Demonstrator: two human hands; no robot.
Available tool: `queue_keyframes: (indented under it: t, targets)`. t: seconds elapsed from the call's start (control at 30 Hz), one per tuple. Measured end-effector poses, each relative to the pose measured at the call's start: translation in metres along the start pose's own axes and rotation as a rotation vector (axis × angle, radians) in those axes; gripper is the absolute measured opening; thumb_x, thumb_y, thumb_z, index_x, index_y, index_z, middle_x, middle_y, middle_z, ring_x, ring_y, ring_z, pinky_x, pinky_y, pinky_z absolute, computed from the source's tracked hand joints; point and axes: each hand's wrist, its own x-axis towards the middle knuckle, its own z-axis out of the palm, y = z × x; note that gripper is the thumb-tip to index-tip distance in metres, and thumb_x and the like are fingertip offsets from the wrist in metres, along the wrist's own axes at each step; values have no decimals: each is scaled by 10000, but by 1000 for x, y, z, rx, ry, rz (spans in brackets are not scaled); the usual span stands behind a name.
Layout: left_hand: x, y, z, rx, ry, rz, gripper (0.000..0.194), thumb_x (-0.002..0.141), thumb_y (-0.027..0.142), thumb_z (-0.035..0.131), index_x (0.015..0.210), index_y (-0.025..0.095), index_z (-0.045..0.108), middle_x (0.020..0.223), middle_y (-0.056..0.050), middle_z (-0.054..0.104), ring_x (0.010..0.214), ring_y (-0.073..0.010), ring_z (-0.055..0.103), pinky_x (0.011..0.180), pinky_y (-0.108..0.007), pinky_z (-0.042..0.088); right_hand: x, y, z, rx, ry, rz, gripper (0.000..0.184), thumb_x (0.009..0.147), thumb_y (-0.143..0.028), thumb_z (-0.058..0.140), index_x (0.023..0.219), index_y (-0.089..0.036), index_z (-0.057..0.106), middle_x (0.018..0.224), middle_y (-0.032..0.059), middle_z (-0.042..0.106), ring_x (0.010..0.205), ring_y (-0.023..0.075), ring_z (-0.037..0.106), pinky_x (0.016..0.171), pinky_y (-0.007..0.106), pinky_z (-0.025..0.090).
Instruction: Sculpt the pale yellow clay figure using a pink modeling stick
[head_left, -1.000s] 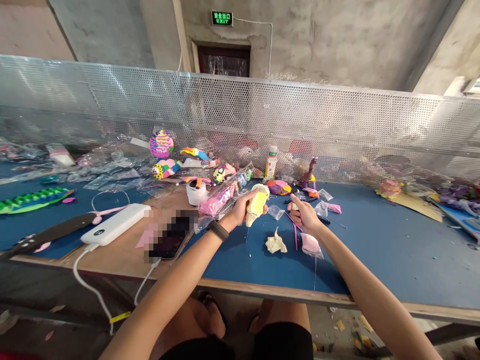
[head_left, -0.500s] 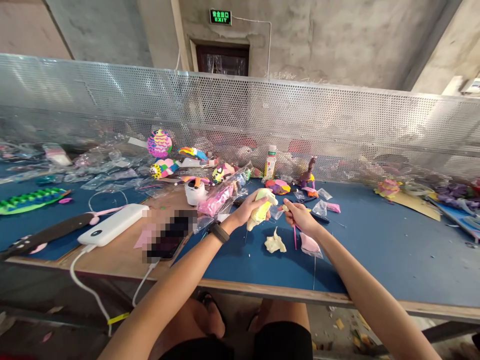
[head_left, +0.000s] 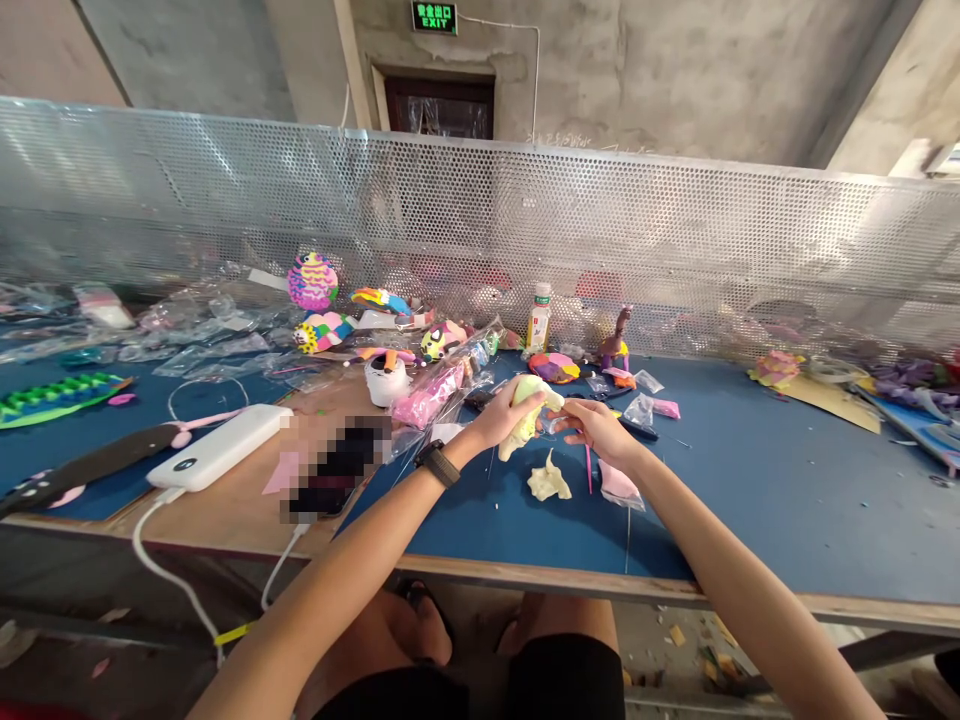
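Note:
A lump of pale yellow modelling clay (head_left: pixel 529 395) is held above the table by my left hand (head_left: pixel 499 415), whose fingers wrap round it. At the lump's right end, the thumb and forefinger of my right hand (head_left: pixel 600 432) pinch a small protruding bit. Below them, a torn, flat piece of cream clay (head_left: pixel 550 480) lies on the blue table. Just right of it are a thin pink stick (head_left: pixel 589 468) and pink clay in a clear bag (head_left: pixel 619 485).
Further left are a phone (head_left: pixel 341 470) and a white power bank (head_left: pixel 220 448) with cables. Finished clay figures, such as a striped round one (head_left: pixel 313 281), stand at the back beside a bottle (head_left: pixel 538 320). A perforated metal screen (head_left: pixel 675 250) runs behind the table (head_left: pixel 750 500).
My right hand has moved left, bringing its fingertips from beside the clay lump onto its right end. My left hand still holds the lump. The view has shifted slightly.

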Motion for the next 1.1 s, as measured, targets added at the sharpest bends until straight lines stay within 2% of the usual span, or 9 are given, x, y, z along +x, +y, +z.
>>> queue_keyframes:
  t: [0.13,0.33,0.43,0.53,0.63,0.7,0.9,1.1]
  targets:
    - [1,-2,0,59,2,-1,421,916,524,759,1060,185,556,753,17,672,594,-129,674,541,-217,552,-1,-2,-4,-115,-1,-57,236,836,-369,879,987,-199,815,1031,79,815,844,161,764,552,155,592]
    - [3,-7,1,50,20,-27,459,895,527,787,1104,189,558,734,25,675,563,-135,673,494,-209,520,-2,-5,-10,-86,-52,-60,291,779,-378,933,946,-192,784,1050,96,835,860,174,790,566,165,604]
    - [3,-8,2,21,50,-9,425,885,476,815,1083,189,573,763,28,675,561,-114,664,504,-197,507,-4,-6,-9,-116,-96,-66,356,807,-407,917,1085,-220,796,1107,88,826,925,192,793,581,183,633]
    - [3,-8,2,29,81,6,379,885,444,819,1045,190,588,789,26,671,580,-107,659,522,-198,511,-5,-5,-5,-168,-83,-123,443,799,-443,918,1172,-238,793,1014,61,817,877,191,782,558,194,635]
    - [3,-8,3,35,84,21,362,891,444,811,1047,190,605,791,22,667,596,-112,653,519,-199,508,-3,-3,0,-210,-25,-181,408,751,-484,938,1025,-212,808,829,32,777,773,183,760,528,197,617]
    - [3,-9,3,40,86,36,372,883,446,818,1059,189,616,807,19,667,601,-110,646,516,-195,506,-4,-3,2,-230,-25,-192,391,734,-501,944,949,-208,798,794,29,766,765,190,760,537,206,618]
    - [3,-13,2,55,89,67,405,870,406,835,1148,186,640,842,11,670,657,-111,637,566,-183,512,-9,-6,2,-210,-97,-162,388,768,-512,919,1007,-233,793,901,37,789,861,209,768,599,239,658]
    - [4,-16,0,67,97,56,418,856,395,853,1163,201,644,865,6,683,675,-113,637,588,-188,510,-3,-2,1,-12,-111,5,253,923,-458,806,1009,-221,790,1038,87,813,836,170,778,613,211,661]
